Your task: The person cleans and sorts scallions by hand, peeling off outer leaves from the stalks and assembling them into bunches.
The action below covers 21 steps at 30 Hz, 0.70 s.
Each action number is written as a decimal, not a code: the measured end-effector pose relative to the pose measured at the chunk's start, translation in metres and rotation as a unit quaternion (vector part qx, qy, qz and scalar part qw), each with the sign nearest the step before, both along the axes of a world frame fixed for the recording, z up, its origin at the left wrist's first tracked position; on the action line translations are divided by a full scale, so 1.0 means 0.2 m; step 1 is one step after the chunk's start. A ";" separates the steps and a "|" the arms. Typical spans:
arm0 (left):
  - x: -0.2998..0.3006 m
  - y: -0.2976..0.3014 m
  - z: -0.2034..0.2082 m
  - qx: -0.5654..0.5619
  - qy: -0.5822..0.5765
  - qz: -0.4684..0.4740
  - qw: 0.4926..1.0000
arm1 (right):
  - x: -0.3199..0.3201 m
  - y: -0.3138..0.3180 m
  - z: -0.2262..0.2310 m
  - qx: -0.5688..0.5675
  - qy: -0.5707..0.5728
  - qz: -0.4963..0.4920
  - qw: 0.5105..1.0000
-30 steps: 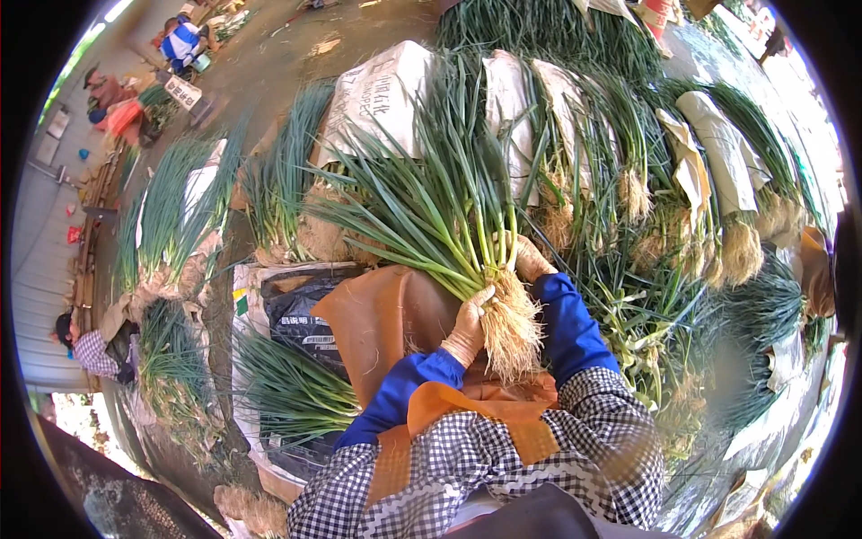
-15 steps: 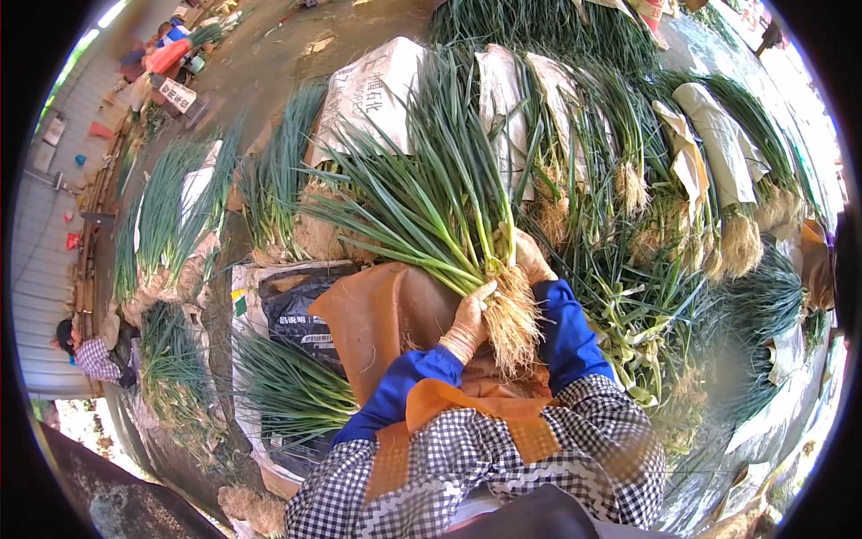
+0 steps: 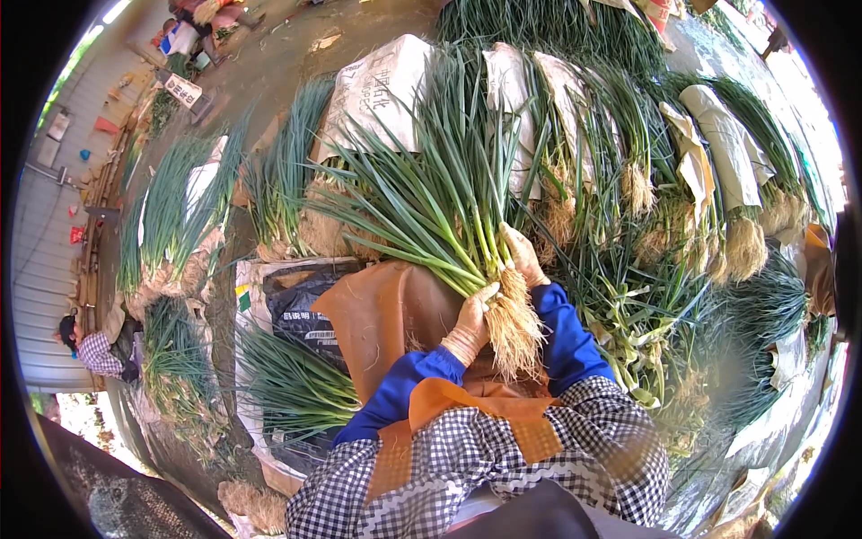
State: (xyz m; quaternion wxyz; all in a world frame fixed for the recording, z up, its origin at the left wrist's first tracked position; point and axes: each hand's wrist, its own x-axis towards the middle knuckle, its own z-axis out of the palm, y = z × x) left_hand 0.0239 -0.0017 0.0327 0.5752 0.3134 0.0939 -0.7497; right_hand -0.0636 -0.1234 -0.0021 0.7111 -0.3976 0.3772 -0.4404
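A thick bunch of green onions point(image 3: 449, 193) is held over my lap, its leaves fanning away from me and its pale, hairy roots hanging toward me. My gloved left hand point(image 3: 470, 325) is wrapped round the stems just above the roots on the left side. On the right side my gloved right hand point(image 3: 523, 256) closes on the same bunch, its fingers partly behind the stems. Beneath the roots lies a brown apron point(image 3: 382, 305) spread over my knees.
Another pile of green onions point(image 3: 296, 382) lies on a dark printed sack point(image 3: 314, 310) at my left. Rows of bundles, some under white sacks point(image 3: 382, 90), stand ahead. Loose stalks and stripped leaves point(image 3: 633, 337) lie at my right. A person point(image 3: 99, 350) crouches far left.
My right hand has shifted slightly up along the bunch, its thumb side now showing more. The left hand keeps its hold. At the far upper left, a person has moved.
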 end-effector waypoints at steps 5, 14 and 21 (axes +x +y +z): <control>0.01 0.00 -0.03 -0.010 0.040 0.019 0.999 | -0.09 0.22 0.06 0.004 0.053 -0.072 0.996; -0.01 -0.01 -0.03 0.028 -0.047 -0.003 0.999 | -0.78 0.19 0.15 -0.229 0.703 0.061 0.670; -0.03 -0.01 -0.14 -0.027 -0.243 0.003 0.970 | -0.02 -0.30 0.13 -0.451 0.580 0.154 0.661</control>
